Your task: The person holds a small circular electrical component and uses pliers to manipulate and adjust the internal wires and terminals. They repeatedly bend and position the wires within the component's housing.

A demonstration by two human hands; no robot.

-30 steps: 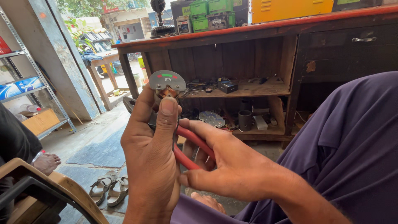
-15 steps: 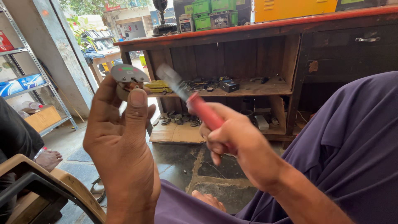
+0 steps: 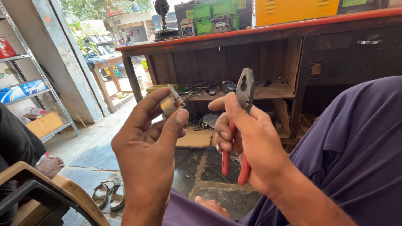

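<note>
Both hands have drawn together since the earlier frame, the pliers swung upright and the metal part turned edge-on.

Behind the fingers stands a long dark wooden workbench (image 3: 335, 46) with a red-edged top. Above the fingertips it carries a yellow metal box (image 3: 295, 10), green rectangular battery cases (image 3: 217, 10) and a small white-labelled carton (image 3: 187, 28). Left of the hands, a blue-and-white packet (image 3: 19, 90) lies on a grey slotted rack. The right hand (image 3: 251, 146) closes around the red handles of steel pliers (image 3: 243, 121), nose up, jaws shut and empty, seemingly at rest. The left hand (image 3: 146, 155) pinches a small round silver-and-brass metal part (image 3: 171, 102) between thumb and fingertips, raised for a look, just left of the plier nose, apart.
</note>
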